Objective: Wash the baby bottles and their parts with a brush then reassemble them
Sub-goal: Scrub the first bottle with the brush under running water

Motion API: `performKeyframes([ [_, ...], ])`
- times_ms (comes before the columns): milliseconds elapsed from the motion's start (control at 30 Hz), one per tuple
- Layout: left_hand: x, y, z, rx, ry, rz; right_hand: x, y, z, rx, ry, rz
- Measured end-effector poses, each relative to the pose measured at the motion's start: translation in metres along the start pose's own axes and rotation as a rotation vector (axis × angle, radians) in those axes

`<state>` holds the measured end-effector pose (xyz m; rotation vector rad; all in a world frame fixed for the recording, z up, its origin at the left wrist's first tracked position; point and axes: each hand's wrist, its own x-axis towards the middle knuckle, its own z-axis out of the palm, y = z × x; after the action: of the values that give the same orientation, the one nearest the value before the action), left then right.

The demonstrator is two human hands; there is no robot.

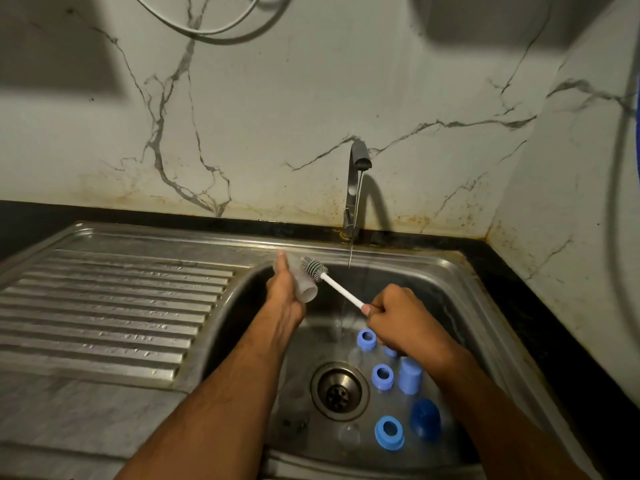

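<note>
My left hand [285, 289] grips a clear baby bottle [304, 289] above the left rim of the sink, its open mouth pointing toward me. My right hand [398, 317] holds the white handle of a bottle brush [341, 289]. The brush's grey bristle head [313, 266] lies against the outside of the bottle. Blue collar rings [366, 339] [382, 375] [389, 432], a light blue cap [410, 375] and a dark blue cap [425, 418] lie on the sink floor right of the drain. A clear teat [349, 435] rests near the front.
A thin stream of water runs from the metal tap [356, 174] into the steel sink [450, 271]. The drain [339, 391] sits mid-basin. A ribbed draining board [114, 313] spreads to the left. Marble-patterned walls close in behind and on the right.
</note>
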<state>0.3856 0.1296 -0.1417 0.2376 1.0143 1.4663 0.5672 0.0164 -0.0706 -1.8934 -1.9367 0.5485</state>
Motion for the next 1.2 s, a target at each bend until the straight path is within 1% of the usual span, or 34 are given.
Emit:
performKeyframes([
  [100, -0.005, -0.015, 0.01, 0.099, -0.057, -0.001, 0.005, -0.001, 0.003, -0.041, 0.067, 0.005],
  [200, -0.009, -0.018, 0.014, 0.116, -0.066, -0.011, 0.011, -0.002, 0.008, -0.001, 0.081, 0.023],
  [267, -0.006, -0.01, 0.008, 0.069, -0.043, -0.029, 0.01, -0.001, 0.008, 0.037, 0.057, 0.018],
  [367, -0.001, 0.001, -0.003, -0.044, 0.012, -0.034, 0.0, 0.002, 0.004, 0.064, -0.037, 0.0],
  [400, -0.003, 0.001, -0.003, -0.045, 0.022, -0.031, -0.002, 0.002, 0.003, 0.06, -0.052, -0.005],
  [467, -0.007, -0.003, 0.003, 0.018, 0.026, -0.031, -0.002, 0.001, 0.003, 0.02, -0.015, -0.006],
  [533, -0.015, -0.011, 0.011, 0.106, -0.038, -0.021, 0.003, -0.001, 0.007, -0.012, 0.051, 0.004],
  [600, -0.021, -0.017, 0.016, 0.131, -0.147, -0.008, 0.009, -0.004, 0.011, -0.001, 0.095, 0.025],
  [633, -0.021, -0.018, 0.017, 0.132, -0.167, -0.006, 0.012, -0.005, 0.012, 0.011, 0.103, 0.033],
  [733, -0.018, -0.013, 0.012, 0.086, -0.121, -0.015, 0.01, -0.003, 0.01, 0.011, 0.086, 0.024],
  [867, -0.011, -0.002, 0.006, -0.151, -0.147, -0.09, 0.0, 0.008, 0.002, -0.031, 0.054, 0.008],
  [1000, -0.016, 0.0, 0.006, -0.145, -0.126, -0.089, -0.004, 0.015, -0.011, -0.01, 0.058, 0.036],
  [1133, -0.021, 0.002, -0.001, -0.064, -0.106, -0.088, -0.007, 0.02, -0.022, -0.062, 0.128, 0.077],
  [1200, -0.024, 0.005, -0.002, -0.024, -0.111, -0.068, -0.008, 0.022, -0.025, -0.07, 0.125, 0.101],
])
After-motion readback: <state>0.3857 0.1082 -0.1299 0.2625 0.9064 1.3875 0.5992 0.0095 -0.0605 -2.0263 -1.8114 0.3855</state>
